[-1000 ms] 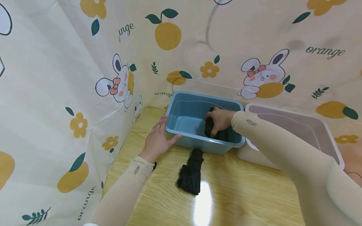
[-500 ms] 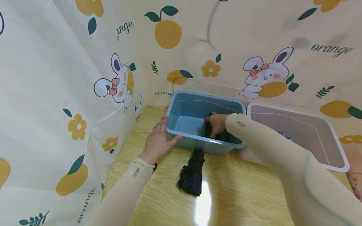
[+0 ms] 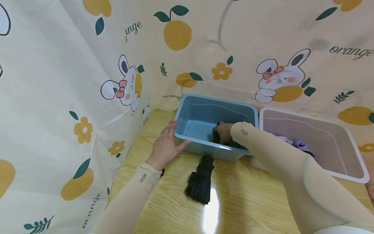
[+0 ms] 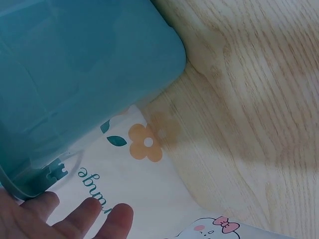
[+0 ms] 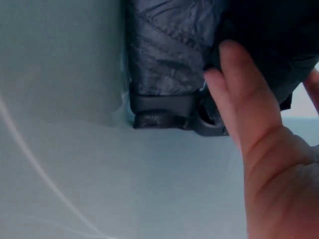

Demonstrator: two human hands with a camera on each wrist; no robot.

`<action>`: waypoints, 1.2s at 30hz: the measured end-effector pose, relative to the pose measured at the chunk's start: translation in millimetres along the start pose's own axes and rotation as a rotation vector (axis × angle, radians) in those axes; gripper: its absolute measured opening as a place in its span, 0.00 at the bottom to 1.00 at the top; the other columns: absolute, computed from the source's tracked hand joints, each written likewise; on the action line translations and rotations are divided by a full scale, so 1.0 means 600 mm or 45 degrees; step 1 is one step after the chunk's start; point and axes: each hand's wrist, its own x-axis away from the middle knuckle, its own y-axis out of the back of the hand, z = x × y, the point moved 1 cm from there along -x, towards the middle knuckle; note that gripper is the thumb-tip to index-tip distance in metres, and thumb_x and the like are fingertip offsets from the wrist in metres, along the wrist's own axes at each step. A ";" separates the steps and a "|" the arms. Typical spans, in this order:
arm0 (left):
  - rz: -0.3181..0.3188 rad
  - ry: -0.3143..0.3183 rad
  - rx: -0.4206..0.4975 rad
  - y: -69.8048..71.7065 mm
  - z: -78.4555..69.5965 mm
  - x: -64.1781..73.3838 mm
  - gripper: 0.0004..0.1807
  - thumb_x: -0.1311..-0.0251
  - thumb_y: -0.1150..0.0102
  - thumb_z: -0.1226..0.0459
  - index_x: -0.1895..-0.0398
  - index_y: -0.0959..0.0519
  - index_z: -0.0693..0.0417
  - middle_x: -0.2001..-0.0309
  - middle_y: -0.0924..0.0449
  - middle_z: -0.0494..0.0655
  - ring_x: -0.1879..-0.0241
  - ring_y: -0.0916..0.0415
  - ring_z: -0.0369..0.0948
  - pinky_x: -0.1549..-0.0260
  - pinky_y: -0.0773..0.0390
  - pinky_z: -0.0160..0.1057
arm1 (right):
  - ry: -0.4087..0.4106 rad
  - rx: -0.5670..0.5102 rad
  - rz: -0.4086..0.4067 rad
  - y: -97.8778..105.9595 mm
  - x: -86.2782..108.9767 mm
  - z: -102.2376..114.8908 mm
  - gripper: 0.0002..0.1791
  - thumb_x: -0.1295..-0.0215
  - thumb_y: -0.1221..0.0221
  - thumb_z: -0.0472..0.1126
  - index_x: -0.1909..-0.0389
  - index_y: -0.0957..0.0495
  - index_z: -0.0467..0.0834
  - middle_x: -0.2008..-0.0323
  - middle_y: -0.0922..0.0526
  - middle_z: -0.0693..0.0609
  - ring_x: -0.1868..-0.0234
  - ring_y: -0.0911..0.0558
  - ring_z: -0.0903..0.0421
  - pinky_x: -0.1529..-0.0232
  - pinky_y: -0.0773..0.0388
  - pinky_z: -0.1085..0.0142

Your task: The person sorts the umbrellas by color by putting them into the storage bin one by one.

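My right hand point(image 3: 224, 132) reaches down inside the blue bin point(image 3: 211, 151), at its right side. In the right wrist view its fingers and thumb hold a bundle of black fabric, a folded umbrella point(image 5: 274, 45). Right beside that lies a second folded umbrella point(image 5: 167, 55), dark grey, with a black end piece toward the bin wall. My left hand point(image 3: 165, 148) rests on the bin's left front corner, fingers straight along the rim and thumb spread over the front edge. Another black folded umbrella point(image 3: 201, 182) lies on the table in front of the bin.
A pinkish bin point(image 3: 336, 130) stands directly to the right of the blue one, with purple items point(image 3: 301, 145) inside, partly hidden by my right arm. The wood-look table point(image 3: 233, 201) meets a fabric backdrop point(image 3: 198, 42) printed with oranges and rabbits.
My right hand has moved lower into the blue bin with the umbrella, and the forearm has swung left, uncovering purple items in the pinkish bin. The left hand stays on the rim.
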 end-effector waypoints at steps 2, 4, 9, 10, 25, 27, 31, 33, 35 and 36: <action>0.002 0.000 0.001 -0.001 -0.001 -0.001 0.56 0.41 0.50 0.28 0.19 0.53 0.50 0.20 0.57 0.48 0.28 0.44 0.53 0.46 0.25 0.53 | 0.000 0.014 0.009 -0.004 -0.001 -0.002 0.39 0.42 0.29 0.48 0.31 0.30 0.44 0.38 0.38 0.33 0.50 0.28 0.44 0.58 0.26 0.56; -0.002 -0.001 0.004 -0.001 -0.002 -0.001 0.56 0.41 0.49 0.29 0.19 0.53 0.50 0.21 0.56 0.49 0.27 0.44 0.53 0.45 0.26 0.53 | 0.006 0.017 0.015 -0.007 -0.001 -0.003 0.38 0.41 0.30 0.46 0.31 0.30 0.43 0.38 0.39 0.32 0.50 0.28 0.44 0.59 0.26 0.56; 0.000 -0.004 0.008 -0.001 -0.005 0.000 0.56 0.41 0.48 0.29 0.19 0.53 0.51 0.21 0.54 0.51 0.27 0.44 0.53 0.43 0.28 0.53 | 0.021 0.038 0.051 -0.004 0.004 -0.003 0.38 0.40 0.30 0.44 0.29 0.31 0.43 0.35 0.40 0.31 0.44 0.31 0.42 0.56 0.27 0.55; 0.000 -0.004 0.010 -0.001 -0.007 0.000 0.56 0.41 0.48 0.29 0.19 0.53 0.50 0.21 0.54 0.51 0.27 0.44 0.53 0.42 0.28 0.53 | 0.025 0.047 0.066 -0.003 0.006 -0.002 0.37 0.39 0.31 0.44 0.29 0.31 0.43 0.34 0.40 0.32 0.42 0.32 0.42 0.54 0.27 0.54; 0.020 0.007 0.012 0.002 -0.008 0.004 0.56 0.41 0.51 0.28 0.19 0.54 0.49 0.20 0.57 0.48 0.27 0.45 0.54 0.48 0.24 0.54 | -0.007 -0.037 0.009 0.066 0.075 0.021 0.41 0.45 0.28 0.41 0.30 0.32 0.38 0.32 0.33 0.36 0.31 0.35 0.37 0.35 0.36 0.44; 0.019 0.010 0.008 0.002 -0.008 0.005 0.56 0.41 0.52 0.27 0.19 0.54 0.48 0.20 0.56 0.48 0.27 0.44 0.54 0.49 0.24 0.54 | -0.002 -0.033 -0.009 0.077 0.094 0.025 0.40 0.43 0.29 0.40 0.31 0.32 0.36 0.32 0.32 0.35 0.32 0.34 0.36 0.35 0.36 0.43; 0.026 0.010 0.014 0.003 -0.011 0.006 0.56 0.41 0.52 0.27 0.19 0.54 0.48 0.21 0.55 0.50 0.28 0.44 0.54 0.52 0.22 0.54 | 0.041 0.034 -0.075 0.095 0.140 0.033 0.36 0.40 0.32 0.40 0.31 0.31 0.35 0.34 0.31 0.34 0.33 0.33 0.36 0.35 0.35 0.44; 0.026 0.009 0.015 0.004 -0.012 0.005 0.56 0.41 0.52 0.28 0.19 0.53 0.49 0.21 0.54 0.50 0.28 0.44 0.54 0.53 0.21 0.54 | 0.066 0.079 -0.128 0.104 0.171 0.041 0.34 0.38 0.33 0.40 0.32 0.30 0.35 0.34 0.30 0.33 0.34 0.32 0.36 0.36 0.35 0.44; 0.027 0.015 0.012 0.005 -0.012 0.005 0.56 0.41 0.52 0.27 0.19 0.53 0.49 0.21 0.54 0.49 0.28 0.44 0.54 0.56 0.20 0.53 | 0.080 0.112 -0.191 0.111 0.203 0.048 0.32 0.38 0.33 0.40 0.33 0.29 0.37 0.35 0.30 0.34 0.35 0.31 0.37 0.38 0.33 0.44; 0.024 0.016 0.009 0.006 -0.011 0.005 0.56 0.40 0.53 0.27 0.19 0.53 0.49 0.21 0.54 0.49 0.28 0.44 0.54 0.58 0.20 0.53 | 0.087 0.122 -0.219 0.113 0.220 0.056 0.32 0.37 0.34 0.40 0.33 0.28 0.37 0.34 0.30 0.34 0.35 0.30 0.37 0.38 0.32 0.44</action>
